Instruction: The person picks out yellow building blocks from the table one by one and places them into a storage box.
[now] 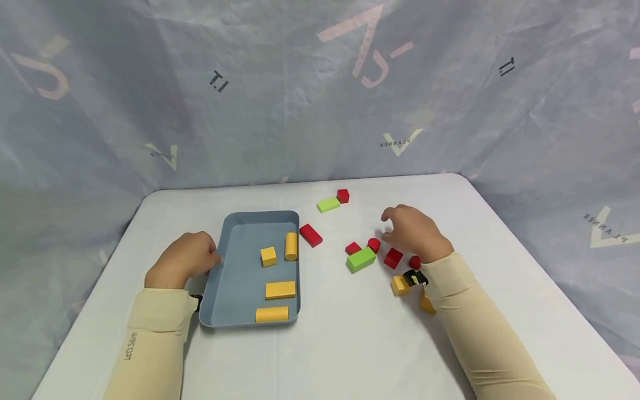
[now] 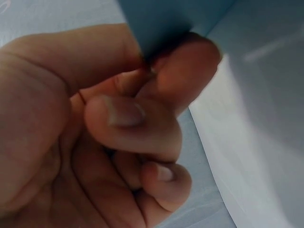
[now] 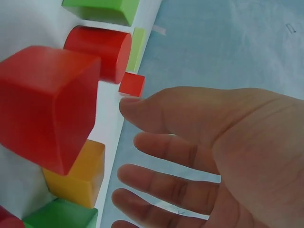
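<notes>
My left hand pinches the left wall of a blue-grey tray between thumb and index finger; the left wrist view shows the tray wall between them, the other fingers curled. Inside the tray lie a yellow cube, a yellow rectangular block and two yellow cylinders. Over the right part of the table my right hand hovers, holding nothing, thumb and fingers apart. Closest to it are a red cube and a red cylinder. In the right wrist view that cube looms at left.
A green block and a small red block lie left of my right hand. Yellow blocks sit by the right wrist. One red block is beside the tray; farther back are a light green block and a red cube.
</notes>
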Motion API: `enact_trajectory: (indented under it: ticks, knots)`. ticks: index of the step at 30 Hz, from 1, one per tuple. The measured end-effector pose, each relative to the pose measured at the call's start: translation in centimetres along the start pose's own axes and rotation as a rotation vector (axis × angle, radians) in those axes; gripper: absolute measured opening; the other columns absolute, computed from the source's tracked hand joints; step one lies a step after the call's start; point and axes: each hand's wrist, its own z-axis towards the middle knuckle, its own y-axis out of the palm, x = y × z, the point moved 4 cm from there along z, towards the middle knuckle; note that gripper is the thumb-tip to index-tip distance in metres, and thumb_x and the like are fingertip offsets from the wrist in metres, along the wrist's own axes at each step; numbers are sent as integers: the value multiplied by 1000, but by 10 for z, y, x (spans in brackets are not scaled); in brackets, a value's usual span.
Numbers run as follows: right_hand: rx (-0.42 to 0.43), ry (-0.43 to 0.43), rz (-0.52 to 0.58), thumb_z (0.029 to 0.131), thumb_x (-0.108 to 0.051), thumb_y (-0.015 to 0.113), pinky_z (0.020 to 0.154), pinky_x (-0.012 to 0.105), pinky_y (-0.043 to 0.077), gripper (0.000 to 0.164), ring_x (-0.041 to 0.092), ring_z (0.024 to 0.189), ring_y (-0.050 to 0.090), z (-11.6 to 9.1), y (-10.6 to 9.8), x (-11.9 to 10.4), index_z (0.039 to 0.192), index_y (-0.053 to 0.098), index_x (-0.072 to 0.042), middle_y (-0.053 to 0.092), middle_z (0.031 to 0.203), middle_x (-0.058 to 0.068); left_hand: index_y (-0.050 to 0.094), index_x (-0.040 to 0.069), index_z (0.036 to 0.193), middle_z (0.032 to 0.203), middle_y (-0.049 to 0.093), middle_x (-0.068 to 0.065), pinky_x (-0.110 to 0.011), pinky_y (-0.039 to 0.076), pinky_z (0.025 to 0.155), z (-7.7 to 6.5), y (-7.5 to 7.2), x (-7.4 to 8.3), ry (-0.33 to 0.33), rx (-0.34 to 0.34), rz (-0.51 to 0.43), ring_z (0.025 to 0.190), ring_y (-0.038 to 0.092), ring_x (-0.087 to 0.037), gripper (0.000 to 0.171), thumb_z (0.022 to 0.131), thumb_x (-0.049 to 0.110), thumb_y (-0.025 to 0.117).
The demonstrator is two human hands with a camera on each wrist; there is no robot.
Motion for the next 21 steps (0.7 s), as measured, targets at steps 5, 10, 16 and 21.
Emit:
enact_trajectory:
  ticks: [5,10,16,21]
  knots:
    - [-21,27,4,90,-26,77,79,43,55,45,27,97,59,4,2,4,131,67,-11,66,130,14,68,11,66,66,68,-1,-35,42,55,1,0,0,-1,2,-1,60,56,-20,29,94,17,71]
    - [-46,50,13,90,-26,77,71,38,53,45,25,91,60,5,4,8,132,66,-13,65,126,13,68,11,66,66,68,-1,-35,42,55,0,1,0,-3,2,-1,60,56,-20,30,95,17,71]
    - [-62,50,17,90,-26,77,70,37,53,45,25,90,60,5,8,10,132,66,-12,65,125,13,69,10,68,66,67,-1,-35,42,56,0,2,1,-11,0,7,61,56,-20,27,95,16,70]
    - [-63,48,22,90,-27,77,71,38,52,45,25,90,60,5,8,9,132,66,-12,65,125,13,69,10,68,66,67,-2,-36,42,56,-1,1,2,-12,-5,17,61,56,-20,27,94,16,71]
